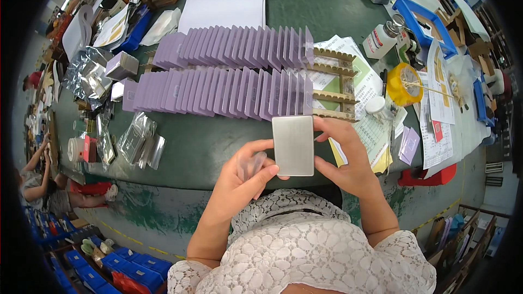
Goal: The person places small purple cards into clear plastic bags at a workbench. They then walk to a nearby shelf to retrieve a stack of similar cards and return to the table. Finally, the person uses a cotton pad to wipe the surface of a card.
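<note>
In front of me a brushed silver rectangular metal plate (pixel 293 147) with rounded corners is held upright between both hands. My left hand (pixel 239 174) grips its left edge, the thumb at the lower corner. A small crumpled piece of clear film (pixel 250 166) is also within the left fingers. My right hand (pixel 348 155) pinches the right edge between thumb and fingers. Just beyond the plate, two rows of pale purple cards (pixel 199 91) stand on edge in notched wooden racks (pixel 333 98). The racks' right ends hold no cards.
To the left lie clear plastic sleeves (pixel 143 144), a crumpled silver bag (pixel 90 76) and a card stack (pixel 122 66). At right are yellow tape (pixel 404 84), a white bottle (pixel 380 39), a blue tray (pixel 425 24) and papers (pixel 436 103). Another person sits at far left.
</note>
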